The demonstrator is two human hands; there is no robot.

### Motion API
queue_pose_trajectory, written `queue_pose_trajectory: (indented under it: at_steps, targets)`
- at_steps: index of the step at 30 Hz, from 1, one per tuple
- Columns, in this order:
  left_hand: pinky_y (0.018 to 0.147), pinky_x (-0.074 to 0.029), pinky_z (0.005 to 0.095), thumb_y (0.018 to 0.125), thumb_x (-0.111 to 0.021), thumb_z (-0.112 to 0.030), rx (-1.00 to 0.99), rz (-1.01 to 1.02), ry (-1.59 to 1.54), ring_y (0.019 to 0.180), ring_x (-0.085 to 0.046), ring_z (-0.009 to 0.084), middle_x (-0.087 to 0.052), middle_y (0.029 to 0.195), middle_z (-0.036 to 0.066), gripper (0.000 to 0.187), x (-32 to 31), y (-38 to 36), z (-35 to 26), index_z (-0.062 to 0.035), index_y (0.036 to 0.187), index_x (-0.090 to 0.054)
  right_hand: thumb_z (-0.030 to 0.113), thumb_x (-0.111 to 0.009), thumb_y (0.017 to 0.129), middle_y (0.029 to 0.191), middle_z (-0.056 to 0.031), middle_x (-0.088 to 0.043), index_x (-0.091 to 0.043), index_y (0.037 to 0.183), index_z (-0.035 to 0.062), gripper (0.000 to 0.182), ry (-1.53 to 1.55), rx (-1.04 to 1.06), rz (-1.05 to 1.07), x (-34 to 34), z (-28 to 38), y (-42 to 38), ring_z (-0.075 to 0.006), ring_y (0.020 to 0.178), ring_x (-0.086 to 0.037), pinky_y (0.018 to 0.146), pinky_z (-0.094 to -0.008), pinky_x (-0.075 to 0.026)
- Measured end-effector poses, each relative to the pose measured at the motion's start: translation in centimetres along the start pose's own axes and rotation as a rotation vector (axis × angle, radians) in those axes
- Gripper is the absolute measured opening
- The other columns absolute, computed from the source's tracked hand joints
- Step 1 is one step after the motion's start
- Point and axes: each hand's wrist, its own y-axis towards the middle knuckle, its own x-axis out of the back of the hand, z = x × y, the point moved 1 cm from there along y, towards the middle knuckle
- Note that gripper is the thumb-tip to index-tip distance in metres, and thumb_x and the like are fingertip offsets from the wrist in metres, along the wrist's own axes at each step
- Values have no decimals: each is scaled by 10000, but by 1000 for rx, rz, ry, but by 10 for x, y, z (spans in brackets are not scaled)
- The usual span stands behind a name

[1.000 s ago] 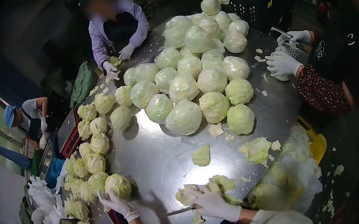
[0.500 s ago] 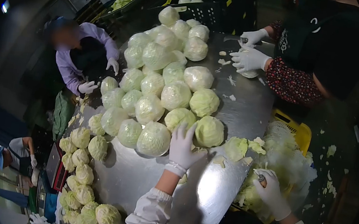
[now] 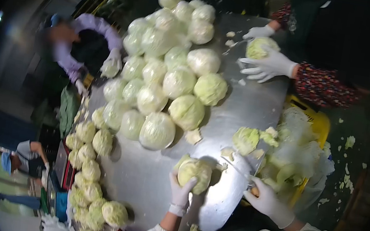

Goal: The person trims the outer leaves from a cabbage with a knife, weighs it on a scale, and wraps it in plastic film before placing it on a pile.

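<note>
My left hand [image 3: 179, 192], in a white glove, is closed round the lower left side of a pale green cabbage [image 3: 196, 175] over the near part of the metal table [image 3: 135, 185]. To its right, my gloved right hand [image 3: 270, 204] grips a knife [image 3: 237, 166] by its wooden handle. The blade points up and left, toward the cabbage but apart from it. Loose leaf scraps [image 3: 245, 140] lie beyond the blade. Ahead of my left hand rises a heap of cabbages, many wrapped in film, with an unwrapped green cabbage [image 3: 186, 112] at its near edge.
Trimmed cabbages [image 3: 102, 142] line the table's left side. A yellow crate [image 3: 321, 127] with leaves and a plastic bag stands at the right edge. Across the table, a co-worker's gloved hands [image 3: 270, 66] handle a cabbage; another person [image 3: 94, 48] works at the far left.
My left hand has drawn a cabbage from the heap toward me. My right hand has shifted left, bringing the knife blade over the table. The co-workers' hands have moved too.
</note>
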Motion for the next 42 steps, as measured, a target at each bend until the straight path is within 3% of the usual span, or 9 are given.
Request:
queue_pose_trajectory:
  at_steps: [5, 7, 11, 13, 17, 26, 32, 37, 42]
  targets:
    - [994, -501, 388, 913, -678, -116, 280, -400, -428, 1142, -574, 215, -542, 1241, 139, 444, 57, -123, 11, -20, 1255, -411, 198, -548, 988, 1165, -315, -605, -356, 1457, 7, 541, -110, 269, 435, -92, 6, 4, -461, 943, -656, 816, -508, -515]
    - [1064, -459, 405, 947, -636, -275, 174, -434, -359, 1221, -554, 239, -535, 1330, 140, 545, 73, -154, 31, -22, 1383, -428, 195, -515, 997, 1155, -303, -608, -346, 1452, 2, 523, -169, 317, 655, -123, 12, -2, -470, 906, -664, 796, -514, -529]
    - [1095, -412, 395, 929, -664, -223, 151, -562, -157, 1244, -525, 246, -519, 1346, 151, 556, 84, -193, 51, -16, 1390, -433, 205, -508, 993, 1123, -285, -615, -361, 1421, -6, 499, -337, 253, 811, -159, 24, -14, -476, 860, -674, 763, -538, -544]
    - [1099, -383, 383, 927, -686, -172, -97, -687, 232, 1226, -502, 231, -501, 1323, 138, 521, 79, -195, 38, -4, 1355, -440, 203, -514, 984, 1095, -277, -619, -396, 1346, -7, 435, -450, 314, 814, -165, 27, -17, -473, 826, -683, 738, -550, -559]
    - [1084, -383, 377, 937, -697, -148, -70, -750, 242, 1209, -484, 224, -477, 1295, 126, 483, 92, -197, 60, 0, 1320, -442, 196, -518, 978, 1054, -262, -618, -420, 1274, 7, 365, -474, 334, 885, -163, 42, -20, -461, 788, -691, 697, -548, -567]
    - [1055, -383, 363, 956, -686, -156, -128, -701, 389, 1156, -472, 209, -457, 1218, 111, 432, 91, -190, 59, 9, 1268, -437, 148, -531, 951, 927, -174, -621, -485, 1122, -4, 234, -774, 565, 721, -169, 46, -23, -365, 642, -698, 526, -420, -571]
    - [1055, -387, 357, 926, -715, -133, -164, -673, 462, 1148, -479, 205, -468, 1203, 100, 418, 96, -188, 59, 1, 1234, -467, 181, -580, 938, 906, -244, -663, -477, 1126, -16, 291, -627, 332, 717, -210, 21, 10, -461, 798, -677, 722, -534, -547]
    - [1089, -415, 402, 898, -763, -203, 129, -452, -321, 1207, -545, 247, -571, 1274, 127, 541, 143, -215, 58, -17, 1334, -502, 199, -638, 897, 938, -237, -673, -527, 1106, -8, 315, -363, 98, 760, -190, 40, 23, -414, 899, -701, 774, -490, -545]
    - [1063, -453, 360, 936, -733, -208, 85, -106, -228, 1246, -552, 199, -592, 1342, 108, 456, 166, -216, 54, -4, 1315, -581, 276, -573, 988, 1352, -278, -535, -470, 1382, 38, 472, -256, 420, 916, -196, 43, 10, -410, 1070, -656, 920, -464, -519]
